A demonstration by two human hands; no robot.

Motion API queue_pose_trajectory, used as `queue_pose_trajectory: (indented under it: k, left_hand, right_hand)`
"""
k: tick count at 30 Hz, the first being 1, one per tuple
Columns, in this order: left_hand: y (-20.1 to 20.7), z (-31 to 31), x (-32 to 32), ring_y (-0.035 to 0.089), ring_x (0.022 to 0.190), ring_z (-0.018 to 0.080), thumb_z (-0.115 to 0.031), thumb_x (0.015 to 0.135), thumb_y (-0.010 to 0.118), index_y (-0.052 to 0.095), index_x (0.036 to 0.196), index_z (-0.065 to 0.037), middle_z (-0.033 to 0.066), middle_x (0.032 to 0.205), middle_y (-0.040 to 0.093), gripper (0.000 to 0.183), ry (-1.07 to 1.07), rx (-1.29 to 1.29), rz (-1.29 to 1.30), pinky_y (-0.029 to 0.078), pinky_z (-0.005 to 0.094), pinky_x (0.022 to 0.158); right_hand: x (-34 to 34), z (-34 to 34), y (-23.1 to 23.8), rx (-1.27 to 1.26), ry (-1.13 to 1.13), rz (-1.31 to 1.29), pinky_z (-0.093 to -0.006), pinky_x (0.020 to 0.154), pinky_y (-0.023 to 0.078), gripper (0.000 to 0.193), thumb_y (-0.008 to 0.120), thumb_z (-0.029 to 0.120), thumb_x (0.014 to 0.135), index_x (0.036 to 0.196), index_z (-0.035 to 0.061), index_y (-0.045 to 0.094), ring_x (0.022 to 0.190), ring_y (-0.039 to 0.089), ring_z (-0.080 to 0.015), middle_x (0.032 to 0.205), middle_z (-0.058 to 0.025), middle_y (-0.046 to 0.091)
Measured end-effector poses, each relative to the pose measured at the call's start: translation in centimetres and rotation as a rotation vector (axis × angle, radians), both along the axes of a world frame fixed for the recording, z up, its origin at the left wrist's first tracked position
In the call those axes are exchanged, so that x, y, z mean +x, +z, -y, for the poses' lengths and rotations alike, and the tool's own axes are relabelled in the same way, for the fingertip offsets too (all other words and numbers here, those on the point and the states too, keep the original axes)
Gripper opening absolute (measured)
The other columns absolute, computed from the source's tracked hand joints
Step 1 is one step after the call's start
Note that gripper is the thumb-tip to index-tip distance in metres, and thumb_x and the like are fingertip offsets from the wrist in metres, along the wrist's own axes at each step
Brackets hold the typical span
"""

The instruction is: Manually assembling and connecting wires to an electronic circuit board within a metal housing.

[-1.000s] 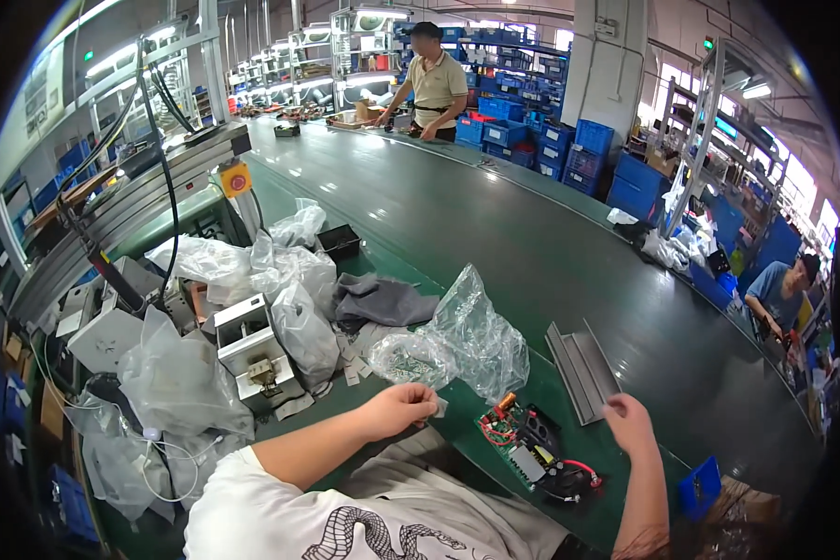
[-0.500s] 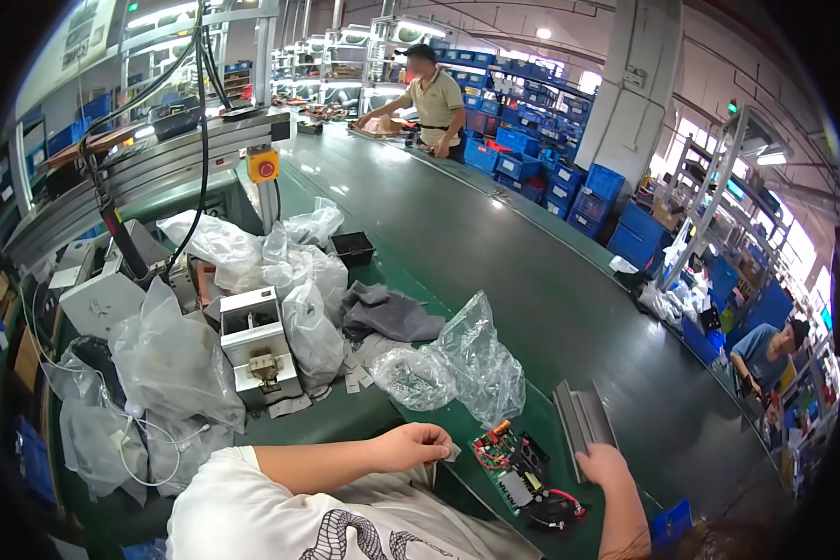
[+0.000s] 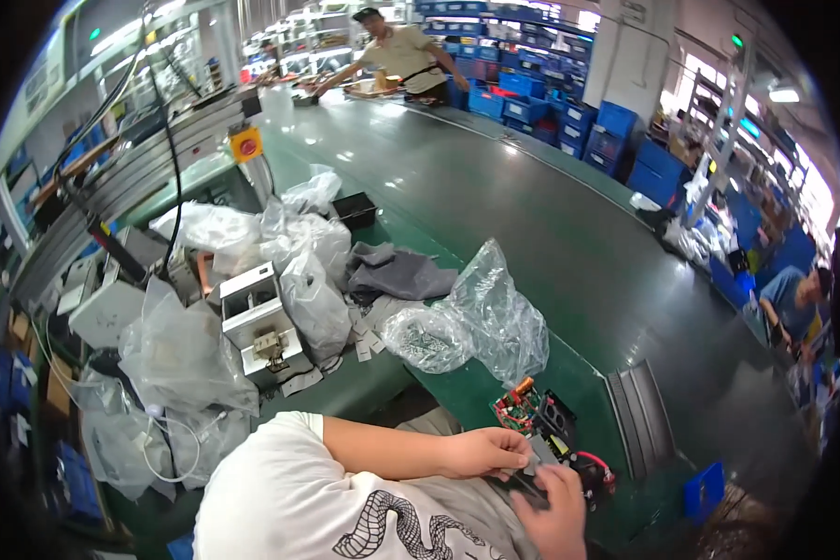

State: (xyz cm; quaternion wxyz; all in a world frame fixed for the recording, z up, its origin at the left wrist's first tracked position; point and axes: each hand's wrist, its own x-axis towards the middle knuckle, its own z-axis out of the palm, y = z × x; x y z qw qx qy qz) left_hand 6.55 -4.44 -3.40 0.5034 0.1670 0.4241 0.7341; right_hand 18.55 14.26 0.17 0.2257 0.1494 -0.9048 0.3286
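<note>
Low in front of me, my left hand [image 3: 490, 454] pinches a small pale piece [image 3: 533, 463], too small to name. Close against it is my right hand [image 3: 555, 513], its fingers curled in at the piece and slightly blurred; what they grip is hidden. Just beyond both hands lies a green circuit board [image 3: 521, 407] with black parts and red wires, partly covered by the hands. To its right a ribbed grey metal profile [image 3: 640, 422] rests on the green surface, with no hand on it.
A clear plastic bag [image 3: 497, 322] and a bag of small metal parts [image 3: 427, 340] lie beyond the board. At left stand a white metal housing [image 3: 263, 322], filled bags [image 3: 173, 355] and a dark grey cloth [image 3: 397, 273]. A blue bin [image 3: 705, 492] is at right. A co-worker [image 3: 401, 56] stands across.
My right hand has let go of the metal profile and come left to my left hand. The view has shifted. Across the bench, the co-worker now leans with arms spread.
</note>
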Motion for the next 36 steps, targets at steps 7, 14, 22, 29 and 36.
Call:
queue_pose_trajectory:
  k: [7,14,22,29,36]
  left_hand:
    - [-1.2,-0.8,0.0,0.055,0.078,0.0003,-0.018,0.103,0.061,0.064,0.103,-0.014,-0.0098,0.090,0.061,0.005,-0.102,0.018,0.041,0.043,0.0181,0.065]
    - [-2.6,0.1,0.6,0.055,0.073,0.0026,-0.017,0.101,0.065,0.067,0.104,-0.009,-0.0073,0.085,0.061,0.009,-0.044,0.016,0.221,0.044,0.0197,0.062]
    - [-2.5,0.7,0.4,0.058,0.073,0.0024,-0.015,0.099,0.067,0.070,0.105,-0.009,-0.0060,0.089,0.065,0.008,-0.031,-0.064,0.309,0.046,0.0185,0.060]
    - [-1.7,0.5,0.7,0.063,0.078,0.0039,-0.013,0.097,0.071,0.069,0.106,-0.009,-0.0048,0.094,0.067,0.010,0.021,-0.121,0.231,0.055,0.0193,0.067]
    - [-1.8,0.6,0.3,0.069,0.092,0.0094,-0.012,0.097,0.070,0.064,0.109,-0.009,-0.0007,0.102,0.071,0.014,0.117,-0.137,0.256,0.058,0.0251,0.078]
  right_hand:
    - [-0.1,0.8,-1.8,-0.075,-0.016,-0.055,-0.0348,0.068,0.056,0.030,0.082,0.005,0.076,0.105,0.0074,0.074,0.081,0.067,-0.0247,0.103,-0.0092,0.062]
    - [-0.6,1.1,-2.0,0.044,0.017,-0.167,-0.0351,0.069,0.056,0.028,0.078,0.002,0.078,0.105,0.0077,0.074,0.083,0.066,-0.0265,0.097,-0.0092,0.064]
    - [-1.4,0.9,-3.1,0.156,-0.001,-0.249,-0.0366,0.070,0.056,0.022,0.077,0.004,0.080,0.101,0.0049,0.070,0.080,0.067,-0.0273,0.094,-0.0077,0.065]
    - [-1.3,0.2,-3.2,0.018,-0.070,-0.163,-0.0391,0.069,0.056,0.012,0.073,0.005,0.083,0.093,0.0032,0.068,0.077,0.067,-0.0301,0.085,-0.0107,0.066]
    - [-0.8,0.4,-2.4,0.000,-0.046,-0.056,-0.0382,0.068,0.054,0.008,0.073,0.008,0.083,0.089,0.0046,0.069,0.080,0.066,-0.0295,0.087,-0.0108,0.066]
